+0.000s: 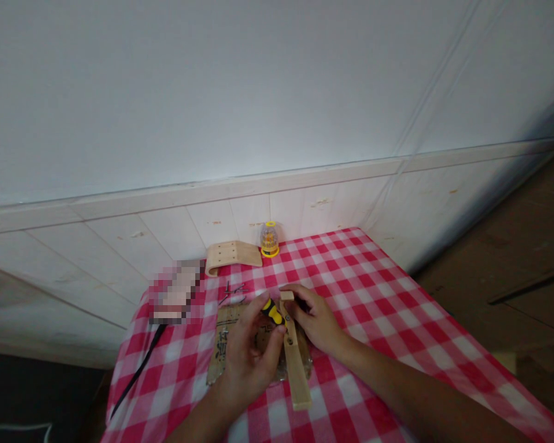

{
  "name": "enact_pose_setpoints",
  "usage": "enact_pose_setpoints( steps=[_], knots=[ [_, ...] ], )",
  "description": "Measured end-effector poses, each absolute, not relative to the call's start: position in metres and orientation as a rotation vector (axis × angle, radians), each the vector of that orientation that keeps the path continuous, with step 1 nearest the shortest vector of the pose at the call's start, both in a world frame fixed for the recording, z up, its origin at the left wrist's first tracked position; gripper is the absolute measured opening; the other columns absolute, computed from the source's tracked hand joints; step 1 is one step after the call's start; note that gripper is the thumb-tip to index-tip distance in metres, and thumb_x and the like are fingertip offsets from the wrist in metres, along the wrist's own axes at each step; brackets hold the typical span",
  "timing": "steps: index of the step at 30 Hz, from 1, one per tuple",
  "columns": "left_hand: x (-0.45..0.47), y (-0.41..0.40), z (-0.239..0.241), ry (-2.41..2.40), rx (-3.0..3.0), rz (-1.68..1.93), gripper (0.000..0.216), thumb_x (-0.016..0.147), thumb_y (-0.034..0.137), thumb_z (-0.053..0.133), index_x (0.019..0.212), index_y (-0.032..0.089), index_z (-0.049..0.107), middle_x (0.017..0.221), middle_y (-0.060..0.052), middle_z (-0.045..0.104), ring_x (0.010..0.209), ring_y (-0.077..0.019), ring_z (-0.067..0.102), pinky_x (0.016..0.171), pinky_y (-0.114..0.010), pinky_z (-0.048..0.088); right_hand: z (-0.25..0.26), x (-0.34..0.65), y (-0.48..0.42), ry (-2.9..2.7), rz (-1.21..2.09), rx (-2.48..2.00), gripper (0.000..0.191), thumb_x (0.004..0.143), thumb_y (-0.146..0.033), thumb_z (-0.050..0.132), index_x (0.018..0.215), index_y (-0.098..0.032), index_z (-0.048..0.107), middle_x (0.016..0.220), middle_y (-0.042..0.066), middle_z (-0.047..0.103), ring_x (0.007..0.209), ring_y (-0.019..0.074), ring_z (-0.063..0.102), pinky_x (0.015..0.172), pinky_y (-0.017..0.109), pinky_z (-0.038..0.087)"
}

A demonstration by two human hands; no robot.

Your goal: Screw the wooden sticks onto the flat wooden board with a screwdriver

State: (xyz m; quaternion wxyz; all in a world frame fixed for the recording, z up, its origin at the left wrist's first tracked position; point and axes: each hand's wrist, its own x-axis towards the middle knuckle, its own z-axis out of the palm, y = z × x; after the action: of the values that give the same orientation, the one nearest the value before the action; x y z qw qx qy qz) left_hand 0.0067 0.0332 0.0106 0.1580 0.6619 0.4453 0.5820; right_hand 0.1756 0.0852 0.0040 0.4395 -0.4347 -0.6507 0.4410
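Note:
My left hand [247,351] is closed round a small yellow and black screwdriver [273,312], its tip pointing at the upper end of a pale wooden strip [296,369]. That strip lies lengthwise on a brown cardboard sheet [224,344] spread on the red and white checked tablecloth [373,307]. My right hand [316,320] rests on the far side of the strip, fingers curled and pinching its top end. Between the two hands the strip's upper part is partly hidden.
At the table's far edge lie a curved wooden piece with holes [233,255] and a small clear and yellow bit holder [269,240]. A few dark screws [233,291] lie beyond the cardboard. A black cable [138,372] runs off the left side. White panelled wall behind.

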Motion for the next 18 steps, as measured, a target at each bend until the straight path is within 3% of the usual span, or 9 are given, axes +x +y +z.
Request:
enact_pose_setpoints(
  steps=[9,14,18],
  knots=[
    [0.007,0.033,0.012,1.252,1.943,1.585,0.049,0.092,0.023,0.066,0.139,0.024,0.053,0.105,-0.006,0.074,0.069,-0.0135,0.074,0.062,-0.024,0.062,0.003,0.175,0.086,-1.625,1.089,-1.083,0.020,0.093,-0.022,0.060,0.110,-0.022,0.070,0.101,0.005,0.077,0.091,0.0205,0.071,0.080,0.033,0.054],
    [0.005,0.035,0.004,1.239,1.909,1.566,0.043,0.093,0.027,0.067,0.134,0.023,0.054,0.109,-0.010,0.075,0.086,-0.0193,0.077,0.075,-0.030,0.065,0.004,0.176,0.086,-1.627,1.094,-1.069,0.019,0.095,-0.023,0.060,0.110,-0.021,0.071,0.102,0.005,0.077,0.093,0.0204,0.071,0.082,0.033,0.054],
    [0.003,0.037,0.010,1.184,1.985,1.638,0.039,0.093,0.029,0.069,0.129,0.025,0.058,0.107,-0.007,0.074,0.087,-0.0189,0.076,0.075,-0.030,0.065,0.005,0.176,0.085,-1.620,1.097,-1.046,0.019,0.096,-0.025,0.060,0.110,-0.022,0.071,0.101,0.004,0.077,0.091,0.0198,0.071,0.080,0.032,0.055]
  ],
)
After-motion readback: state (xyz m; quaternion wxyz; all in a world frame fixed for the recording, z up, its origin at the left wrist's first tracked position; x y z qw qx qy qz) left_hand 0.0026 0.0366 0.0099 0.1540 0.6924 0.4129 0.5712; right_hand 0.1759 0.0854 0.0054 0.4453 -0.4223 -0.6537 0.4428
